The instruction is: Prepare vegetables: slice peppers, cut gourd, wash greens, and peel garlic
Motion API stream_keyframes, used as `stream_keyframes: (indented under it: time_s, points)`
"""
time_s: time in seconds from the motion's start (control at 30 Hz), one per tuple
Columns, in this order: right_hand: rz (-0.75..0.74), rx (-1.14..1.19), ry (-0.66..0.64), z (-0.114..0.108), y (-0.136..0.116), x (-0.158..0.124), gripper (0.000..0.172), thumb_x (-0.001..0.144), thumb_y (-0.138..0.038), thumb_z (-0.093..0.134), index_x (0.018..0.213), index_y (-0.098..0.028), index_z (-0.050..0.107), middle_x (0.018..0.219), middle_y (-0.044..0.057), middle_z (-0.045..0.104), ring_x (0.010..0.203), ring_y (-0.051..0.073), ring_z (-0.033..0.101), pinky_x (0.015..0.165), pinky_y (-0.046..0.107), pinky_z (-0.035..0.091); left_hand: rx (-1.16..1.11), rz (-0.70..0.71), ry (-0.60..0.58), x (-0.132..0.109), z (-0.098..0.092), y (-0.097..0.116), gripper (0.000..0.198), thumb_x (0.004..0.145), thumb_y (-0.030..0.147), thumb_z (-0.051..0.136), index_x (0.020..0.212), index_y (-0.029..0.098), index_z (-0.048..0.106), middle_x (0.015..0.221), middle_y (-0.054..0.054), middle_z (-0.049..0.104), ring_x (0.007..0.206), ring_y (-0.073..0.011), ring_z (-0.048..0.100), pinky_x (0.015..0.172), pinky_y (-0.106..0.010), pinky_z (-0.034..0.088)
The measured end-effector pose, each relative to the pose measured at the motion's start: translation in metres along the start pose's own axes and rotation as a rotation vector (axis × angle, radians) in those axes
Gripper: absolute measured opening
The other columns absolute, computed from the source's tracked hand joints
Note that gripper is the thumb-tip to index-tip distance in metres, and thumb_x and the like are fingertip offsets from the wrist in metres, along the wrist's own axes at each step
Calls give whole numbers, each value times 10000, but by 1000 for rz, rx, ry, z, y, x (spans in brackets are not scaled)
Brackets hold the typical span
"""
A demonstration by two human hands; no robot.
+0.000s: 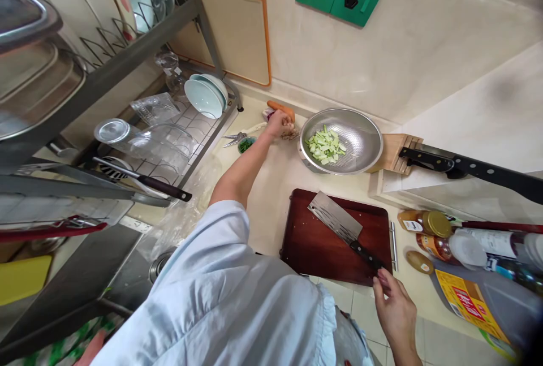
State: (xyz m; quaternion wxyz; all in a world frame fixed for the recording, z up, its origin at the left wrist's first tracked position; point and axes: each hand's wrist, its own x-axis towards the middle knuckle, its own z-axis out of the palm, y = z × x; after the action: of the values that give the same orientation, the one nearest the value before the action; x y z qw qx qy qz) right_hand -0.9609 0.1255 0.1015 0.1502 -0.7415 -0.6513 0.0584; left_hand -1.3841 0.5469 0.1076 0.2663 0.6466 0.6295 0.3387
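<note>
Likely picking-up: left hand (280, 124) beside carrot (278, 108), hold unclear. Right hand (395, 305) at cleaver (339, 222), fingers curled, pinch uncertain. Lifting needs firm grip.

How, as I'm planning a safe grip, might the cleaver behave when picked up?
The cleaver will probably stay stiff, given its broad metal blade. It may feel blade-heavy: that blade looks wider than its black handle. Lying flat on the dark red board, it seems unlikely to roll.
</note>
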Motion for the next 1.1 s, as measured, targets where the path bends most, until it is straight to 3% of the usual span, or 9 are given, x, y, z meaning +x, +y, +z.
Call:
stream_keyframes:
  time_s: [0.1, 0.17, 0.27, 0.37, 0.5, 0.63, 0.73, 0.97, 1.1]
  points:
    - [-37, -50, 49, 4, 2, 6, 623, 937, -587, 358, 1130, -71, 649, 1056, 206, 677, 877, 289, 675, 795, 427, 539, -375, -70, 185, -18, -15, 7, 164, 720, 205, 711, 794, 156, 573, 706, 4, 550, 671, -120, 533, 642, -250, 446]
    - [-57, -48, 66, 6, 1, 15, 646, 932, -600, 349, 1141, -67, 647, 1108, 231, 654, 969, 323, 653, 847, 473, 527, -638, -124, 224, -50, -21, 19, 270, 687, 283, 773, 781, 161, 552, 626, 29, 542, 574, -99, 515, 566, -234, 423]
    - [-23, 153, -5, 4, -20, 33, 551, 914, -580, 442, 1106, -109, 653, 1011, 182, 694, 834, 266, 682, 799, 430, 550, -820, -190, 57, -123, -12, 46, 409, 602, 392, 836, 819, 150, 588, 667, 3, 626, 563, -105, 558, 543, -241, 450]
    - [57, 496, -121, -3, -66, 55, 437, 892, -545, 530, 1057, -155, 642, 940, 127, 718, 696, 205, 685, 696, 365, 570, -946, -264, -187, -203, 14, 80, 474, 556, 429, 855, 852, 140, 623, 714, -14, 671, 591, -117, 594, 572, -255, 483]
    - [-44, 881, -288, -12, -131, 83, 384, 898, -509, 558, 1109, -190, 590, 971, 93, 698, 692, 162, 652, 594, 296, 548, -932, -223, -261, -276, 35, 122, 392, 596, 428, 848, 786, 155, 640, 698, 1, 654, 596, -100, 566, 592, -236, 463]
    - [-189, 929, -404, -19, -156, 90, 340, 894, -491, 583, 1066, -198, 601, 956, 65, 661, 685, 140, 610, 593, 270, 512, -779, -80, -203, -304, 29, 146, 333, 624, 412, 853, 694, 164, 642, 706, -10, 650, 661, -116, 575, 639, -236, 452]
    - [-310, 884, -368, -26, -158, 87, 267, 898, -460, 593, 939, -199, 627, 931, 64, 636, 739, 159, 595, 644, 283, 491, -759, -37, -207, -312, 21, 153, 329, 631, 415, 853, 690, 160, 654, 720, -25, 662, 685, -133, 592, 663, -251, 463]
    - [-399, 860, -264, -37, -158, 72, 264, 946, -404, 529, 806, -197, 612, 776, 37, 606, 719, 164, 565, 651, 287, 432, -1042, -216, -318, -332, 22, 164, 378, 558, 377, 894, 669, 138, 623, 689, 0, 655, 639, -101, 597, 662, -242, 487]
    - [-322, 961, -350, -35, -152, 63, 318, 944, -480, 513, 843, -198, 621, 697, 12, 573, 617, 137, 512, 567, 272, 403, -1077, -253, -330, -342, 23, 168, 370, 553, 362, 899, 674, 135, 634, 649, 7, 649, 591, -91, 592, 618, -231, 481]
